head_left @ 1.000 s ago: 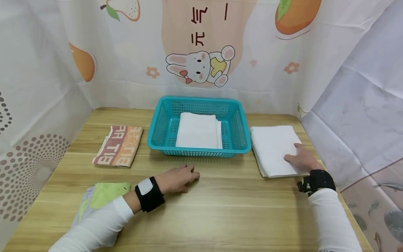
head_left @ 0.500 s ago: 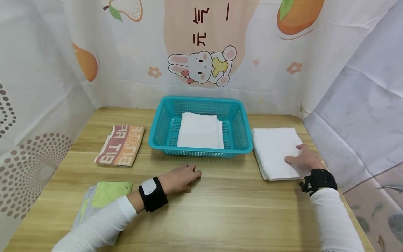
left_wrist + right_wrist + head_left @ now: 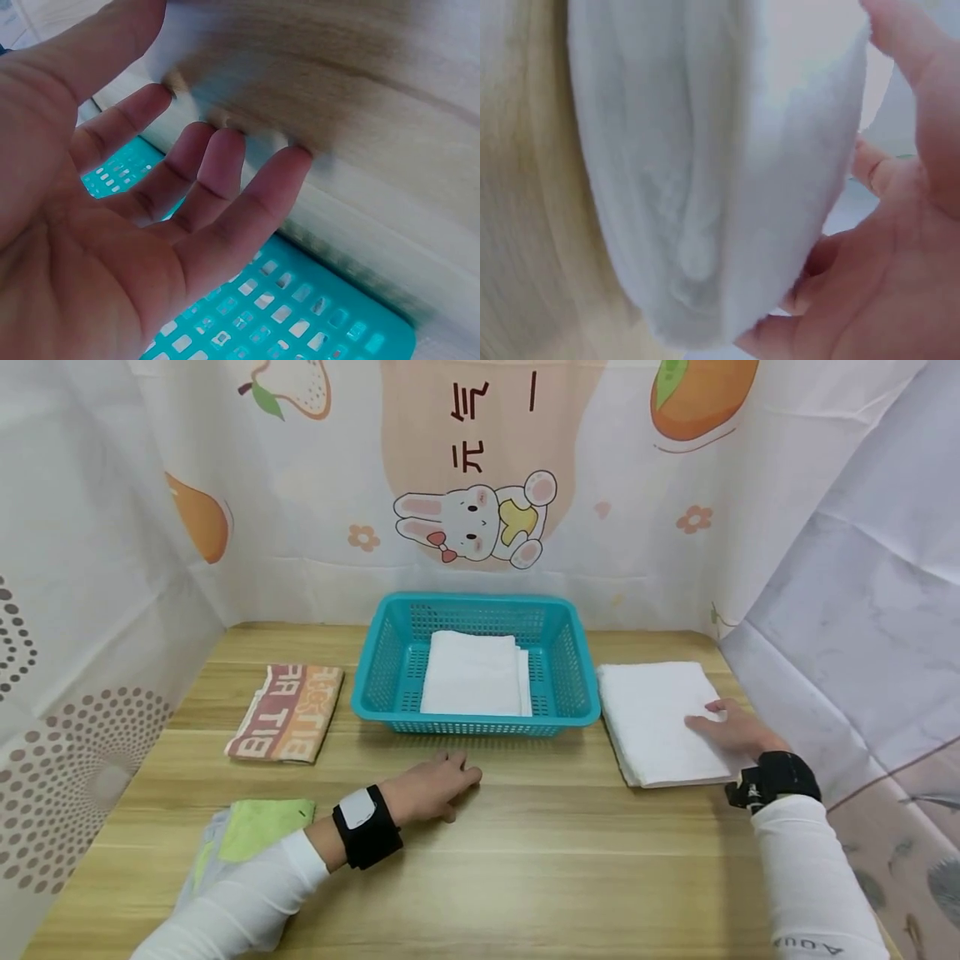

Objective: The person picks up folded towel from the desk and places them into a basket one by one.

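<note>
A folded white towel [image 3: 660, 722] lies on the right of the table. My right hand [image 3: 731, 727] rests at its right edge, thumb over the top face. In the right wrist view, the towel's thick layered folds [image 3: 660, 150] stand close to the camera, and the right hand [image 3: 885, 247] has its fingers spread along it. My left hand [image 3: 429, 787] rests near the table's middle, holding nothing. Its fingers [image 3: 255, 202] are loosely bent with tips touching the wood. Behind it stands a teal basket [image 3: 480, 724] with another folded white towel [image 3: 471, 675] inside.
A folded red and orange patterned towel [image 3: 287, 714] lies left of the basket. A green and grey folded cloth [image 3: 262, 828] sits at the front left, partly under the left forearm. Printed curtains [image 3: 300, 585] hang along the back and both sides.
My right hand has shifted slightly right along the towel's edge, and its wrist has turned a little. The left hand stays put on the table. The head view sways slightly.
</note>
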Motion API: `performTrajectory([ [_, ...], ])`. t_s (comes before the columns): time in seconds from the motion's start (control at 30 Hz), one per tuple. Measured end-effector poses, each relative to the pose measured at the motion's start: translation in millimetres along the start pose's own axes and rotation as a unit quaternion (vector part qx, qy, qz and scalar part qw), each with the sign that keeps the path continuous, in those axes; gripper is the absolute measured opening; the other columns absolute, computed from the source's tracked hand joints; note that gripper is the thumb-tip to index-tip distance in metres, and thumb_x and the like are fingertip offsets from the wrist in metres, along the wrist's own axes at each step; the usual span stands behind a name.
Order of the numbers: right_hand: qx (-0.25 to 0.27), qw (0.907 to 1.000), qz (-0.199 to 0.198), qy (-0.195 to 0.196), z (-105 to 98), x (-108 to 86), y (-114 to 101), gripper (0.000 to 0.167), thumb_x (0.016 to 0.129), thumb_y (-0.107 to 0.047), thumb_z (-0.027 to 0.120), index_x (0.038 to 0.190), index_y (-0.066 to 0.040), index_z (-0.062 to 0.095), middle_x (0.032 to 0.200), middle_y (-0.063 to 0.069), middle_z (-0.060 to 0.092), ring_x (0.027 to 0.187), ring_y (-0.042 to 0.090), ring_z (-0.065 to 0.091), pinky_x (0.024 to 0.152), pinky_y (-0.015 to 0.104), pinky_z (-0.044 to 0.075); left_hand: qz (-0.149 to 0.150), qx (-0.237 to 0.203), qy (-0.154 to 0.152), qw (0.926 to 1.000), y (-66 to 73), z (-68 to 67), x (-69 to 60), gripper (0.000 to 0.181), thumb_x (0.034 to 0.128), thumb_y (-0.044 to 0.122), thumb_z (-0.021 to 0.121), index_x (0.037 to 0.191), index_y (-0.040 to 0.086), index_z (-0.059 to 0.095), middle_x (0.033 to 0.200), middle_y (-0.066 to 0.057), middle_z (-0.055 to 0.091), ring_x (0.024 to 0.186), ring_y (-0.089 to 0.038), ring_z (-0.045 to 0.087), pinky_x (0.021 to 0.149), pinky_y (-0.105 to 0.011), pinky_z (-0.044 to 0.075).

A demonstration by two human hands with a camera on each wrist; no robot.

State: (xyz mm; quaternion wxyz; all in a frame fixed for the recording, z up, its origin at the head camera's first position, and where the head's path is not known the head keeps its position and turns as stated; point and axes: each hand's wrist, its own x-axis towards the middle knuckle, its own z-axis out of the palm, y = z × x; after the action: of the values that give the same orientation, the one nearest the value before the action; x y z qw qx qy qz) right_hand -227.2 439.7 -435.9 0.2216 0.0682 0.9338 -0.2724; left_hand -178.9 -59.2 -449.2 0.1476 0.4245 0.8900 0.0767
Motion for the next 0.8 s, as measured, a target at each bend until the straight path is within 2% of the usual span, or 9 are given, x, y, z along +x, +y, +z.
performTrajectory([
  [0.13,-0.004,0.9998,0.006,0.017,-0.4,2.3,1.1,0.085,0.1,-0.054,0.044,0.139,0.017,0.02,0.137,0.05,0.022,0.123,0.06,0.03,0.099,0.063,0.031,-0.003,0.004,0.001,1.0,0.5,1.1,0.8,0.044,0.0792,0.016,0.085,0.111,0.011,0.056,0.1,-0.007,0.052,0.086,-0.022,0.052,0.073,-0.033,0.049],
  [0.3,-0.03,0.9988,0.022,0.033,-1.2,7.0,6.2,0.107,0.091,-0.062,0.057,0.139,0.027,0.022,0.136,0.052,0.024,0.122,0.059,0.036,0.101,0.063,0.035,-0.001,0.011,0.006,0.9999,1.0,2.6,0.7,0.043,0.08,0.016,0.084,0.11,0.011,0.054,0.099,-0.007,0.051,0.085,-0.022,0.051,0.071,-0.032,0.048],
  [0.4,-0.052,0.9982,0.03,0.004,-2.3,8.4,8.1,0.121,0.085,-0.069,0.06,0.138,0.031,0.018,0.138,0.054,0.021,0.125,0.061,0.035,0.103,0.063,0.034,-0.003,0.012,0.006,0.9999,1.4,2.7,-0.3,0.042,0.0798,0.015,0.085,0.108,0.011,0.054,0.097,-0.007,0.05,0.083,-0.021,0.049,0.069,-0.03,0.046],
  [0.5,-0.083,0.9953,0.041,-0.03,-4.7,6.5,6.6,0.124,0.084,-0.073,0.058,0.139,0.031,0.016,0.14,0.053,0.019,0.126,0.061,0.035,0.102,0.062,0.037,-0.006,0.017,0.007,0.9998,1.9,2.0,-1.1,0.042,0.0798,0.015,0.085,0.109,0.011,0.054,0.098,-0.007,0.05,0.084,-0.021,0.049,0.07,-0.031,0.047],
  [0.57,-0.101,0.9926,0.045,-0.049,-6.5,3.2,4.3,0.124,0.085,-0.073,0.056,0.137,0.032,0.016,0.138,0.054,0.02,0.121,0.059,0.04,0.096,0.06,0.043,-0.008,0.019,0.01,0.9997,2.3,1.5,-1.2,0.043,0.0795,0.015,0.085,0.109,0.011,0.055,0.099,-0.008,0.051,0.085,-0.022,0.051,0.071,-0.032,0.048],
  [0.67,-0.119,0.9902,0.049,-0.054,-7.8,0.6,1.4,0.121,0.086,-0.073,0.055,0.135,0.033,0.022,0.132,0.053,0.031,0.104,0.048,0.052,0.079,0.047,0.051,-0.013,0.023,0.012,0.9996,2.4,0.4,-1.5,0.043,0.0792,0.014,0.085,0.111,0.011,0.055,0.1,-0.009,0.052,0.086,-0.023,0.052,0.072,-0.033,0.048],
  [0.73,-0.125,0.9895,0.047,-0.056,-7.6,-0.2,-0.1,0.118,0.085,-0.073,0.056,0.132,0.032,0.028,0.122,0.048,0.042,0.092,0.038,0.053,0.069,0.038,0.05,-0.015,0.02,0.011,0.9996,2.2,0.7,-1.4,0.043,0.0792,0.014,0.085,0.11,0.011,0.055,0.099,-0.009,0.052,0.085,-0.023,0.051,0.071,-0.033,0.048],
  [0.8,-0.134,0.9883,0.041,-0.06,-7.1,-1.5,-1.3,0.114,0.086,-0.072,0.057,0.129,0.031,0.034,0.11,0.038,0.05,0.085,0.032,0.053,0.064,0.033,0.047,-0.015,0.016,0.006,0.9997,2.2,1.7,-0.9,0.042,0.08,0.014,0.084,0.11,0.011,0.055,0.1,-0.009,0.052,0.085,-0.022,0.051,0.07,-0.032,0.048],
])
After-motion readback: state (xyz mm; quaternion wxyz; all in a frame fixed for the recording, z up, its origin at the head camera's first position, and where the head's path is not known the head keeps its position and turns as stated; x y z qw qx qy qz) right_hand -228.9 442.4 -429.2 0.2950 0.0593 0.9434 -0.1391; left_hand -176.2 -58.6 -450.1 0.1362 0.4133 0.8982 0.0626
